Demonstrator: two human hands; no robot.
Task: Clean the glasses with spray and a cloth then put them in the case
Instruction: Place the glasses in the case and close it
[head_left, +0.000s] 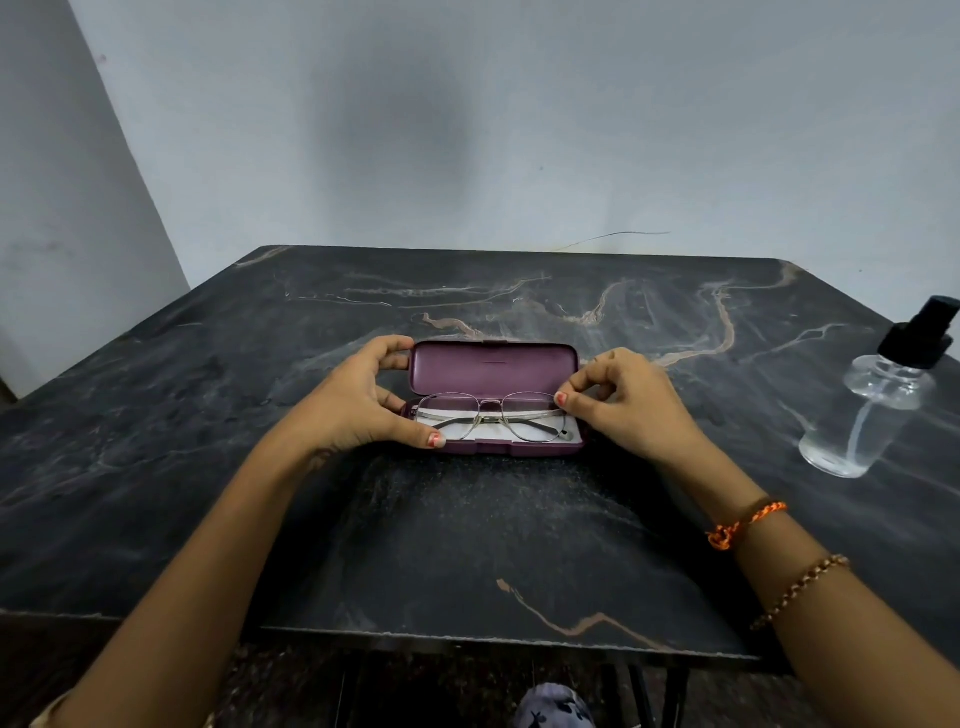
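On the dark marble-patterned table top (467, 545), veined with pale tan streaks and set against a plain grey wall (467, 130), everything sits within the near half of the surface. At its middle lies an oblong plum-coloured hard glasses case (493, 366), its lid raised and leaning back away from the person, its shallow base lined in a pale material. Folded thin-rimmed metal glasses (491, 413) rest inside that base, lenses toward the lid, the temples crossing over the lining.

Both forearms reach in from the near edge. The left hand (358, 400) clasps the left end of the case: its fingers curl round the lid's corner while the thumb presses on the front left rim of the base. The right hand (623, 400) is at the right end, fingers curled, thumb and forefinger pinching at the right hinge corner of the glasses where it meets the case; whether the tips hold the frame itself or the case edge cannot be told for sure.

Well apart to the right, near the table's edge, stands a clear glass spray bottle (867, 415) with a black pump head, appearing to lean in the wide-angle view. The right wrist carries an orange knotted thread band (743, 525) and, lower down the arm, a brown beaded bracelet (800, 590).
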